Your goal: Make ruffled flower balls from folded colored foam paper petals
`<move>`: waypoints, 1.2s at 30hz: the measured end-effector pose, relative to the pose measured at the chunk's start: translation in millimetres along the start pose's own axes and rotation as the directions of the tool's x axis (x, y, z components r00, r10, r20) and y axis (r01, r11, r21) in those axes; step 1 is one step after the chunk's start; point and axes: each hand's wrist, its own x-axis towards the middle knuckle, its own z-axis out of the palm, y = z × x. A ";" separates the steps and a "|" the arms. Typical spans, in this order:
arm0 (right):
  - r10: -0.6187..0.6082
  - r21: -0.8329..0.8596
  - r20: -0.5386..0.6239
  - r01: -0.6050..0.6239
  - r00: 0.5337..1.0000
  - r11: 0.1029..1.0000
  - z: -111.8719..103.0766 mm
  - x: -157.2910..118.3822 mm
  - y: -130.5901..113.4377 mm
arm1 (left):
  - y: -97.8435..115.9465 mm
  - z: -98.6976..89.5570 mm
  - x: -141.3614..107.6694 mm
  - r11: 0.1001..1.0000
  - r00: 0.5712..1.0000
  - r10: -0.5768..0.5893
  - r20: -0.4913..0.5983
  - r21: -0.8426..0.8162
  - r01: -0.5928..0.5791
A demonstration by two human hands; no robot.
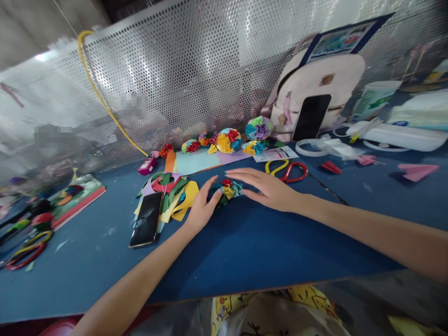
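Observation:
A small crumpled paper flower [228,189] in red, yellow, teal and dark green lies on the blue table between my hands. My left hand [204,205] is at its left side, thumb and forefinger apart, the thumb tip close against the green part. From the right, my right hand [271,189] reaches over it with fingers stretched out and the thumb near its teal edge. Whether either thumb presses on the paper is hard to tell. Behind the flower stands a row of finished-looking colourful paper balls, among them a yellow, red and blue one [228,140].
A phone [146,219] lies on coloured paper scraps [187,198] at left. Red-and-yellow scissors [294,172] rest beyond my right hand. Against a perforated metal screen [196,70] leans a white backpack [324,84] with another phone [311,116]. More scissors [30,252] lie far left.

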 end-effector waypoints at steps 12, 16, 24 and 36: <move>-0.129 -0.043 0.144 0.136 0.981 0.990 16.0 -2.4 8.3 | 12.0 -18.3 -11.8 0.893 0.941 0.334 0.054 0.299 -0.335; -0.062 -0.016 0.025 0.062 0.998 0.998 12.5 -2.3 6.5 | 13.8 -19.7 -9.5 0.819 0.909 0.360 0.209 0.396 -0.415; 0.038 0.017 -0.160 -0.036 0.986 0.999 0.9 -2.0 -1.1 | 12.1 -17.9 -10.5 0.818 0.911 0.323 0.258 0.408 -0.406; -0.016 0.020 -0.166 0.020 0.986 1.000 3.3 -0.9 -3.1 | 9.2 -15.8 -7.3 0.801 0.881 0.372 0.291 0.378 -0.463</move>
